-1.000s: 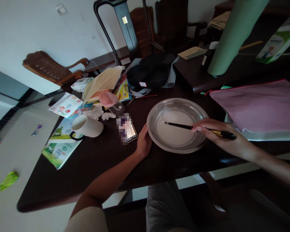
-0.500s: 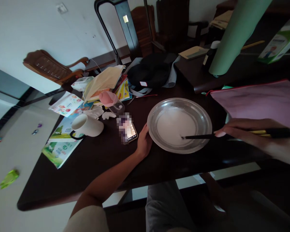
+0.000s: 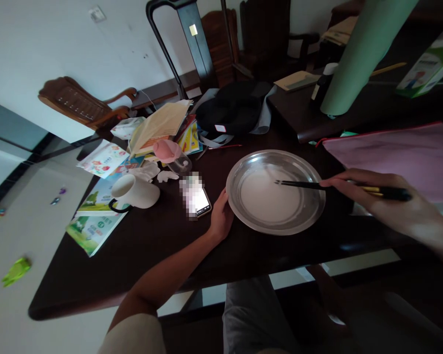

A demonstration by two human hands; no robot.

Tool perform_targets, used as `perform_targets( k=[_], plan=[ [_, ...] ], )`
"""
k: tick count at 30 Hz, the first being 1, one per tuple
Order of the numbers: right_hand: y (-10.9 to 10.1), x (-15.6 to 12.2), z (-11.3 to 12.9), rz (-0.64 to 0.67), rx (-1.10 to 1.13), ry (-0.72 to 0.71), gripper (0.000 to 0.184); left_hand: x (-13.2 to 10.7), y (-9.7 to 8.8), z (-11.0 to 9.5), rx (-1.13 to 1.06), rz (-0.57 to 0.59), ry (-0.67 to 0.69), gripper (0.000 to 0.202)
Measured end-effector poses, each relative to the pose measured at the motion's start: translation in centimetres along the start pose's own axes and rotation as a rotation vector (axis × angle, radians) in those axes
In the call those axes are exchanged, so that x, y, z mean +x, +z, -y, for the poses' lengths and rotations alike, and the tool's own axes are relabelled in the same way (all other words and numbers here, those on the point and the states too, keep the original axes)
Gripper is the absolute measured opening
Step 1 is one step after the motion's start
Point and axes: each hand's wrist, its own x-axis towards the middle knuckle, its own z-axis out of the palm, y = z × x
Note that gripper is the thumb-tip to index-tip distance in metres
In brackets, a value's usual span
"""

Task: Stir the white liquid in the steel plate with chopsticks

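Observation:
A round, shallow stainless steel dish (image 3: 239,216) stands on the dark table, with a whitish layer (image 3: 269,196) across its bottom. I cannot tell if that layer is powder or liquid. My left hand (image 3: 221,216) grips the dish's left rim, some fingers hidden beneath or behind it. On the other side, my right hand (image 3: 380,196) is closed around a pair of black chopsticks (image 3: 299,184) with gold bands. Their tips reach over the middle of the dish, close to the whitish layer; whether they touch it is unclear.
Left of the dish lie a lit phone (image 3: 197,196), a white mug (image 3: 136,191) on booklets (image 3: 96,226), and a pink-lidded bottle (image 3: 172,152). Behind are a black bag (image 3: 231,108) and papers (image 3: 162,125). A pink zip pouch (image 3: 391,147) and green cylinder (image 3: 365,59) stand right.
My right hand has shifted left and slightly away from me, and the chopstick tips have moved up toward the dish's far side. The left hand keeps its place at the rim. The phone's screen looks brighter.

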Motion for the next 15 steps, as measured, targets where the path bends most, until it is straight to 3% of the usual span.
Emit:
perform_targets(
  k=[3,6,10,15],
  plan=[
    [-2.1,-0.5,-0.2,0.041,-0.095,0.071,0.052,0.0,-0.1,0.0,0.004,0.009,0.008,0.033],
    [-2.3,-1.2,0.0,0.141,-0.078,0.069,0.051,0.0,-0.1,0.1,0.019,0.014,0.016,0.034],
    [0.6,-1.5,0.4,0.224,0.09,-0.043,0.03,0.0,-0.2,0.2,0.015,0.015,0.011,0.033],
    [3.7,-0.3,-0.4,0.134,0.192,-0.193,0.023,0.1,-0.2,0.1,0.003,0.013,0.007,0.03]
  ],
)
